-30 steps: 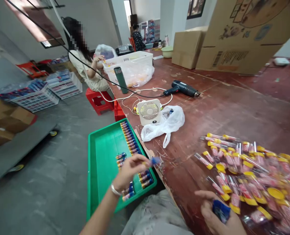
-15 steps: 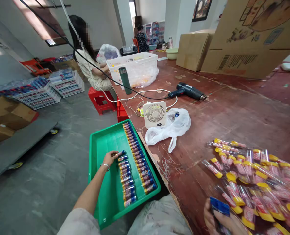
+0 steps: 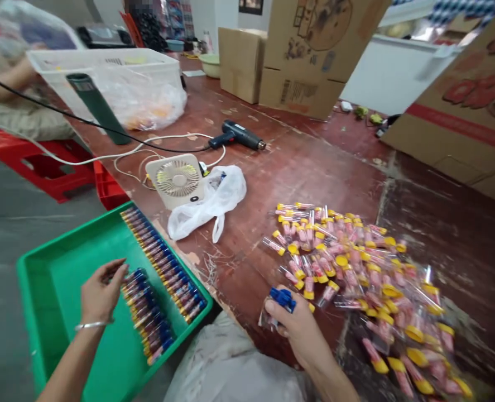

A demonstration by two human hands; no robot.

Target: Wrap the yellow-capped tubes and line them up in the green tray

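Note:
My left hand (image 3: 101, 293), wearing a bracelet, is over the green tray (image 3: 69, 335) at the top end of the shorter row of small tubes (image 3: 147, 321). Its fingers are curled with thumb and fingertips a little apart, and no object shows between them. These tubes have yellow and blue ends, and a longer row of the same tubes (image 3: 163, 262) lines the tray's right side. My right hand (image 3: 299, 321), over the table edge, grips a bunch of blue and clear plastic wrappers (image 3: 283, 298). Beyond it lies a heap of clear tubes with yellow caps (image 3: 347, 251) and pink contents.
On the red-brown table stand a small fan (image 3: 178, 178), a white plastic bag (image 3: 214, 204), a heat gun (image 3: 241, 135) with its cable, and a green flask (image 3: 99, 106). Cardboard boxes (image 3: 301, 92) stand behind. Another person sits at far left by a white basket (image 3: 46, 70).
The view has swung right, bringing the whole tube heap into sight. My left hand has loosened from the tube at the row's top end. My right hand has come further into view, still gripping the wrappers.

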